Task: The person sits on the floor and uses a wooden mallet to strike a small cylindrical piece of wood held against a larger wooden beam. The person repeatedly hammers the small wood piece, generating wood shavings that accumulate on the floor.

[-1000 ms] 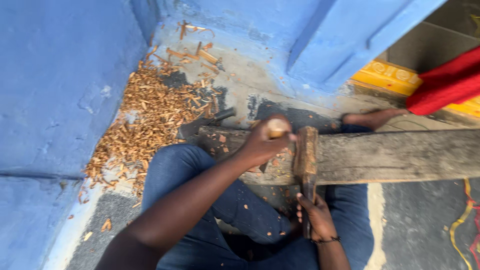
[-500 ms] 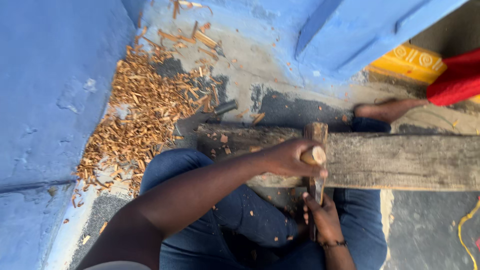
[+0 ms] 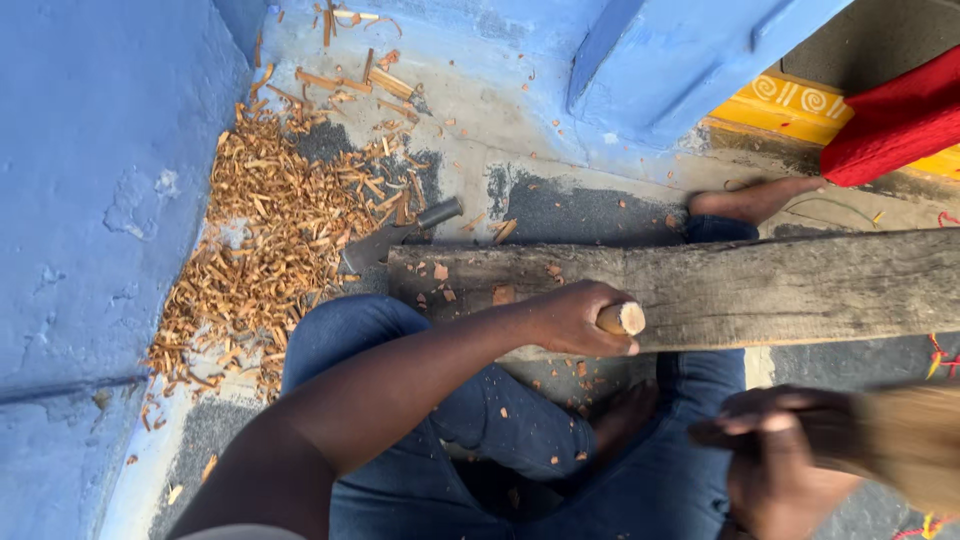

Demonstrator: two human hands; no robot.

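Left hand clamped on pale round wooden stick — light, stiff; right hand, lower right, grips blurred brown wooden piece — seemingly heavier.

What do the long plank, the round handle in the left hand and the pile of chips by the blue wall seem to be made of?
The plank looks like rough, unfinished wood: grey, weathered, with grain and cracks. The handle gripped by the left hand seems pale bare wood; its cut round end shows. The chips appear to be fresh wood shavings, orange-brown and splintery. The wall is probably painted plaster or concrete, its blue coat chipped.
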